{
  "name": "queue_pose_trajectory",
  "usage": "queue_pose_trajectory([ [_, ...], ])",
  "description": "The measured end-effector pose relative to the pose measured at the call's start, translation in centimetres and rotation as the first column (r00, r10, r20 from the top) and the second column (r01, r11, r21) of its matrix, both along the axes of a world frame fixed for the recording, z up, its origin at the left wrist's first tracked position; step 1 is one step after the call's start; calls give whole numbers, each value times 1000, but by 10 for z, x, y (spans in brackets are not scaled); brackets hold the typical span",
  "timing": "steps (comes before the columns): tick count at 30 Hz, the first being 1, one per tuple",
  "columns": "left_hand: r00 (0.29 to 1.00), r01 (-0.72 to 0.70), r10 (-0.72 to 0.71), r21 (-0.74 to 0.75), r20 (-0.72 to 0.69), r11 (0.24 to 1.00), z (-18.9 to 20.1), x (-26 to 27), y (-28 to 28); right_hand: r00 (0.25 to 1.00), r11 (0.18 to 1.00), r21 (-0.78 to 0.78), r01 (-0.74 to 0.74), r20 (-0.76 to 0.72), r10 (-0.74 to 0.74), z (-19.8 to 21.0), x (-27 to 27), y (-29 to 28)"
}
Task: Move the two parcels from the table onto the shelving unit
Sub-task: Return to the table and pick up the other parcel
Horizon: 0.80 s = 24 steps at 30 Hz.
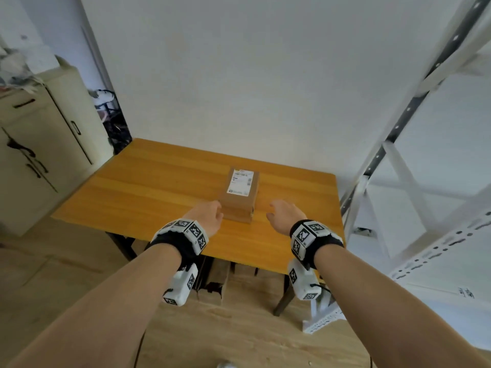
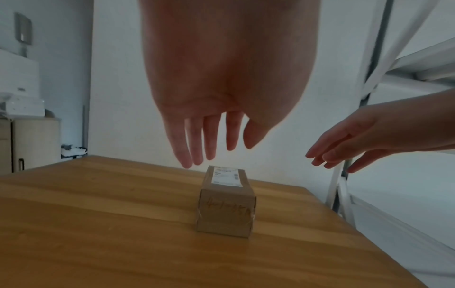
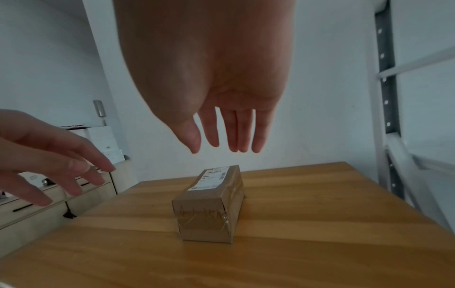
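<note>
One brown cardboard parcel [image 1: 240, 195] [image 2: 225, 202] [image 3: 209, 204] with a white label on top lies on the wooden table [image 1: 159, 187], its taped end facing me. My left hand [image 1: 208, 216] [image 2: 204, 136] hovers open just left of its near end. My right hand [image 1: 283, 213] [image 3: 229, 132] hovers open a little to its right. Neither hand touches the parcel; in the wrist views the fingers hang straight above it. The white metal shelving unit [image 1: 414, 181] stands right of the table. No second parcel is in view.
A beige cabinet [image 1: 39, 144] stands left of the table. Cardboard boxes [image 1: 233, 285] sit on the floor under the table. The wall runs directly behind the table's far edge.
</note>
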<state>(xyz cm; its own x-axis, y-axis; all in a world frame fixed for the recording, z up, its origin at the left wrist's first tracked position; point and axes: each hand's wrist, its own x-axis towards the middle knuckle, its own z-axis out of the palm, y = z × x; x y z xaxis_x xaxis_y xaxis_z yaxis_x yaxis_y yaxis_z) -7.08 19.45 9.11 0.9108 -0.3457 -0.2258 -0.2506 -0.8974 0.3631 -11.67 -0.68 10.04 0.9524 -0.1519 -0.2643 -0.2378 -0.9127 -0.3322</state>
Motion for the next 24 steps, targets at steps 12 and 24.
queue_pose_trajectory([
  [12, 967, -139, 114, -100, -227, 985, -78, 122, -24, 988, 891, 429, 147, -102, -114, -64, 121, -7],
  [24, 861, -346, 156, -331, -485, 878, -121, 165, -44, 917, 560, 728, 394, -269, -295, -126, 165, -12],
])
